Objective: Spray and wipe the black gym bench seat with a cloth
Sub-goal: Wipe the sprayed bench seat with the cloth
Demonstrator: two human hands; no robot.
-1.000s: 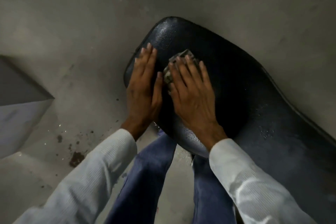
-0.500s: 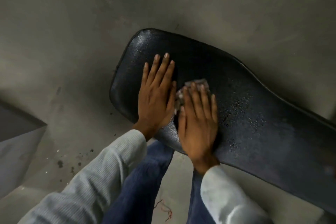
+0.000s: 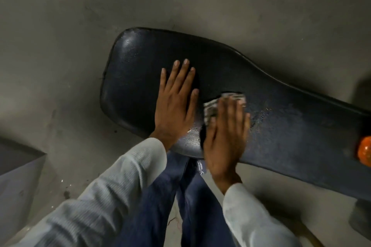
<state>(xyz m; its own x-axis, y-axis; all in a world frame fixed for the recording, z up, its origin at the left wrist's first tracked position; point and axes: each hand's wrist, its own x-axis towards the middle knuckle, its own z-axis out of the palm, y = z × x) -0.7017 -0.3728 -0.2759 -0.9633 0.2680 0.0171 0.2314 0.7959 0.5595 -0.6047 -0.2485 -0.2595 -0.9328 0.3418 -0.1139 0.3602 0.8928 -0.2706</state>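
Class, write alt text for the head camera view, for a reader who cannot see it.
Seen from above, a person's right hand presses a crumpled cloth flat onto a black gym bench seat, while the left hand rests flat on the seat beside it. Droplets glisten on the seat; an orange object sits at the right edge.

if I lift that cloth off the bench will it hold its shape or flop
Probably flop: the cloth lies crumpled in soft folds under the right hand. It may cling slightly, since the bench seat shows wet droplets beside it. It looks small and light.
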